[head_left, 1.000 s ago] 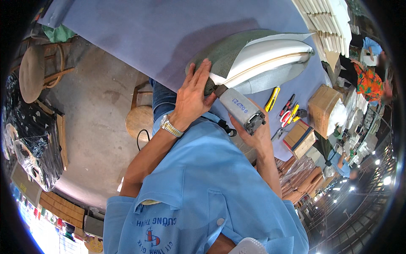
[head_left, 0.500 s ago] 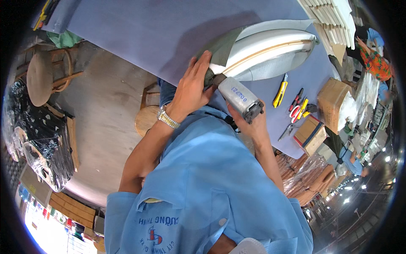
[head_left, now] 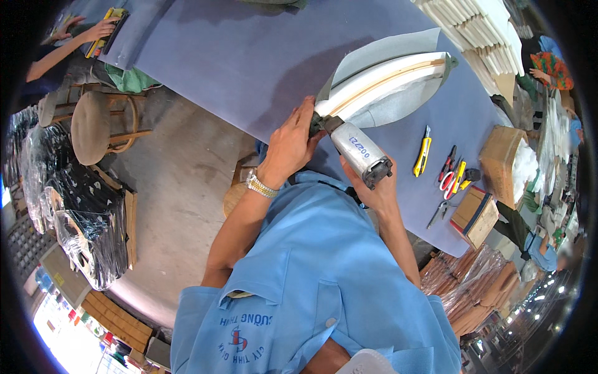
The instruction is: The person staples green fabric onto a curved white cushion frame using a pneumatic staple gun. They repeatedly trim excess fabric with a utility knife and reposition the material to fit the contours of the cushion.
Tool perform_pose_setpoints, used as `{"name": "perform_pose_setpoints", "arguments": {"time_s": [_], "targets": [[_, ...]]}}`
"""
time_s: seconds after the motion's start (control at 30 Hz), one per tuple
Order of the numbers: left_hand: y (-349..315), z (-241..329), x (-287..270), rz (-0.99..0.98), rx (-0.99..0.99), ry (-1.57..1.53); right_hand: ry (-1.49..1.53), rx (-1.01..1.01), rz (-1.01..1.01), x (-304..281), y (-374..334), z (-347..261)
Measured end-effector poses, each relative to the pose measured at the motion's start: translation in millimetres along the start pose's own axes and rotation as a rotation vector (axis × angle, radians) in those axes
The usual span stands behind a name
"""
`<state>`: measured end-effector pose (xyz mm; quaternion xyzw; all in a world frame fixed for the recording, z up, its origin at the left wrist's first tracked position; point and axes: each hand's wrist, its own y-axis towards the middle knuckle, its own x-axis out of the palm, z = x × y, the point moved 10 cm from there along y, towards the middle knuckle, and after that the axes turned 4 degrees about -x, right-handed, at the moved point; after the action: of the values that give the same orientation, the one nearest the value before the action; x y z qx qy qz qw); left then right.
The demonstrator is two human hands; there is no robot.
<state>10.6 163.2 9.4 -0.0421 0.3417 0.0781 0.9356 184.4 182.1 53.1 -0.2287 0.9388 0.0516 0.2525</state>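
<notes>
A padded panel [head_left: 374, 85] with white foam, a pale wooden edge and grey-green fabric [head_left: 389, 52] stands tilted on the table. My left hand [head_left: 288, 148] is closed on its near end, fingers along the far side and thumb toward me. In my right hand [head_left: 378, 190] is a silver pneumatic staple gun [head_left: 355, 145]. The gun's dark nose meets the fabric at the panel's near end, close to my left thumb. My right fingers are mostly hidden behind the gun's body, as is its handle.
Right of the panel lie a yellow utility knife [head_left: 423, 153], red-handled scissors [head_left: 446, 181], pliers [head_left: 438, 214] and a wooden box [head_left: 476, 218]. An open carton [head_left: 501, 163] stands beyond. White panels [head_left: 476, 31] are stacked far right. At far left, a co-worker's hand [head_left: 103, 30] touches tools.
The view has shifted, and a co-worker's hands have appeared at far left. The fabric flap near my left fingers has lifted off the foam. Both my hands keep their holds.
</notes>
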Motion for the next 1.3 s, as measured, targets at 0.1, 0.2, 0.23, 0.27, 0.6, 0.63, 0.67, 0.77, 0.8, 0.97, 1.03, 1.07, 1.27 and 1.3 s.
{"name": "perform_pose_setpoints", "arguments": {"time_s": [0.1,0.2,0.23,0.27,0.6,0.63,0.67,0.77,0.8,0.97,1.03,1.07,1.27,1.3], "targets": [[-0.7,3.7,-2.0,-0.024,0.0,0.033,0.034,-0.028,-0.023,4.6,2.4,-0.1],[-0.1,-1.0,1.7,-0.075,-0.057,0.075,0.025,-0.076,-0.072,11.5,1.3,4.5],[-0.5,-4.0,3.7,-0.092,-0.081,0.09,0.009,-0.076,-0.079,12.6,-0.1,6.0],[-0.1,-3.3,3.2,-0.097,-0.084,0.092,-0.006,-0.076,-0.087,13.6,-0.4,6.8],[-12.6,-4.6,8.9,0.026,0.0,0.05,-0.034,0.011,-0.158,25.5,-0.5,5.7],[-14.8,-4.1,8.6,0.052,0.004,0.053,-0.04,0.043,-0.169,27.5,-1.0,7.5],[-15.4,-5.7,9.4,0.057,0.014,0.055,-0.047,0.075,-0.181,29.9,-2.3,10.2],[-9.4,-9.1,7.0,0.041,0.001,0.045,-0.002,-0.099,-0.057,25.8,-0.5,1.8],[-2.4,-10.1,3.5,0.005,-0.031,0.028,-0.01,-0.079,-0.075,27.0,3.5,3.6],[6.0,-6.8,-5.6,-0.032,-0.055,0.03,0.048,-0.005,-0.058,-1.2,-10.2,8.9],[8.5,-7.5,-7.8,0.047,0.002,0.011,0.035,0.065,-0.044,-26.6,-30.3,23.6],[10.7,-7.9,-6.3,0.034,0.001,0.005,-0.002,0.113,-0.037,-37.7,-41.2,41.0],[11.2,-0.3,-2.9,-0.079,-0.003,0.004,-0.541,0.216,0.291,-86.4,-77.1,142.2],[10.0,-0.6,-1.3,-0.072,0.01,0.018,-0.345,0.199,0.308,-89.9,-70.3,134.6]]}}
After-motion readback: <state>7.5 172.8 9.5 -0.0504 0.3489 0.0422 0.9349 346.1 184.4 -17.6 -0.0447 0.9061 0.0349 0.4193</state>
